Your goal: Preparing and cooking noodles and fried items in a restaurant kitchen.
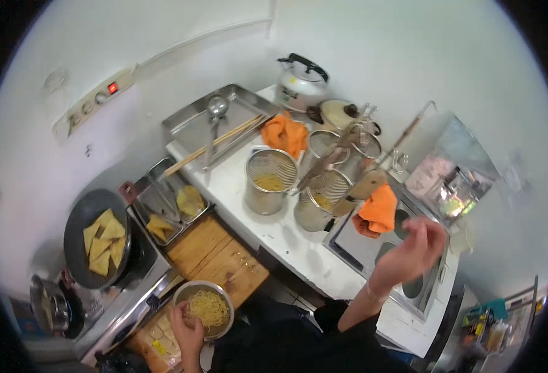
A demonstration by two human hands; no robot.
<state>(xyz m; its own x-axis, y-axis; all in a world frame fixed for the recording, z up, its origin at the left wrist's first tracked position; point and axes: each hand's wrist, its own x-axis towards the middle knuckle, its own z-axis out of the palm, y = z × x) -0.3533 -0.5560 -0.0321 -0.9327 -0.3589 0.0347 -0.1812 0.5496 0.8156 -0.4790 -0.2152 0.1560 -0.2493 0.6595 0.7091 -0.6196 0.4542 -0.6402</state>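
My left hand [188,326] grips the near rim of a metal bowl [227,321] of thin yellow noodles [208,308], beside a wooden cutting board [213,252]. My right hand [411,249] is raised over the noodle boiler [425,298], somewhat blurred, its fingers bent; whether it holds anything cannot be told. Just left of it, an orange cloth [379,212] lies at the boiler. Wire-mesh noodle strainers stand on the white counter: one [271,168] holds noodles, as does another [332,186] nearer the boiler. More strainers stand behind them.
A frying pan [71,242] with yellow triangular pieces stands at left, near a divided metal tray [166,186]. A large metal tray [185,114] bears a ladle [217,108] and chopsticks [215,144]. Behind are a kettle [302,88], a lidded pot [339,114] and another orange cloth [285,135].
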